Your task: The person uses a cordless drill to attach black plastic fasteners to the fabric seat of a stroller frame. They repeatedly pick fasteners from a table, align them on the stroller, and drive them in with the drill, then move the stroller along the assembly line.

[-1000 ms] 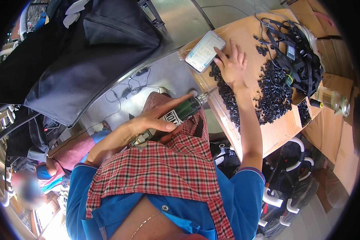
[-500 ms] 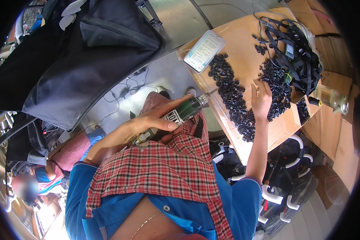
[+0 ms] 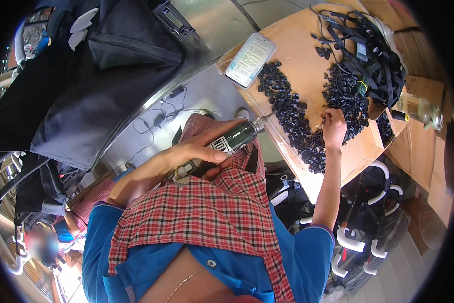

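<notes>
My left hand [image 3: 196,151] grips a dark green electric screwdriver [image 3: 234,140], its metal tip pointing toward the cardboard sheet [image 3: 292,45]. My right hand [image 3: 334,127] is at the near side of a heap of small black plastic parts [image 3: 292,118], fingertips pinched on something small; what it is I cannot make out. A red checked cloth [image 3: 206,212] lies over my lap below the tool.
A phone [image 3: 250,59] lies on the cardboard's left corner. A tangle of black straps [image 3: 373,55] sits at the back right, a clear bottle [image 3: 418,108] beside it. A large black bag [image 3: 95,76] is at left. Black and white items [image 3: 358,237] lie below the table.
My right hand moved from near the phone rightward and toward me across the black parts, then rose slightly with fingertips pinched. The left hand and screwdriver stayed put.
</notes>
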A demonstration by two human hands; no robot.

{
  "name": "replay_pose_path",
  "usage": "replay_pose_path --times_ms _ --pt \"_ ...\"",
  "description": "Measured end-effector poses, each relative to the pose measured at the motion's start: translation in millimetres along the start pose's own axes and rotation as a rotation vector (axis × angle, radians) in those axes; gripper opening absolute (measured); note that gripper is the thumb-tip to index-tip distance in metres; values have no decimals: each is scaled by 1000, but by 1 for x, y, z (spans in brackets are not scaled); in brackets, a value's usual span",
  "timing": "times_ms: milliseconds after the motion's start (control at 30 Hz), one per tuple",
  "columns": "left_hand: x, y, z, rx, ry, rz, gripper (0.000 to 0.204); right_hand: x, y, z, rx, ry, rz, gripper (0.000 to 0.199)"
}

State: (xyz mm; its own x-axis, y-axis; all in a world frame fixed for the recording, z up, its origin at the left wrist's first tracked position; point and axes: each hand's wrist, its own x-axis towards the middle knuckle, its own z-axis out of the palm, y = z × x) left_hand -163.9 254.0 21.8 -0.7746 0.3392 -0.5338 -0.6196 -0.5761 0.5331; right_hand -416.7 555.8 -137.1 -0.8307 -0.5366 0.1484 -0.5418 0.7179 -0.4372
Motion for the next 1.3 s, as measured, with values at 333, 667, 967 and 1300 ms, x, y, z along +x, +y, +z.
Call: replay_pose_path --times_ms 333,667,967,1300 --pt "3 -6 -12 131 -70 90 109 40 -131 8 78 -145 -497 50" --pt "-4 -22 -26 143 -14 152 112 76 -161 68 -182 -309 -502 57" --pt "-8 -24 -25 112 -8 210 106 93 -143 79 -287 -265 -386 68" --pt "-8 -18 -20 123 21 209 109 86 -149 50 304 -31 -250 40"
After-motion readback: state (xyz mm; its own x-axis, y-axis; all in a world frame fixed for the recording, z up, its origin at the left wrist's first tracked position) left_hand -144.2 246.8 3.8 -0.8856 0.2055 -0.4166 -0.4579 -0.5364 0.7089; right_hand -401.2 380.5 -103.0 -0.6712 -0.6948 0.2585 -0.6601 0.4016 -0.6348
